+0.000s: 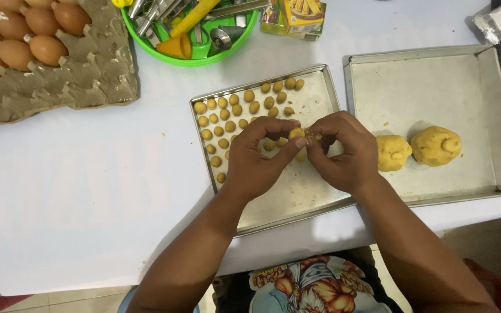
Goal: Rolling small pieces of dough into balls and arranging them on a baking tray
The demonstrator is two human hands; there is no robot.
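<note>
My left hand [256,159] and right hand [343,153] pinch one small dough ball [296,133] between fingertips. Rows of dough balls [233,113] fill the baking tray [273,203] from 9 to 12 o'clock. Two dough lumps [416,149] at 3 o'clock remain unportioned.

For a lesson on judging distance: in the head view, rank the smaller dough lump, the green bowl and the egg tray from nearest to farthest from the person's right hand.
1. Smaller dough lump: just right of the right hand, in the right tray.
2. Green bowl: top centre, holding tools.
3. Egg tray: far top left.
</note>
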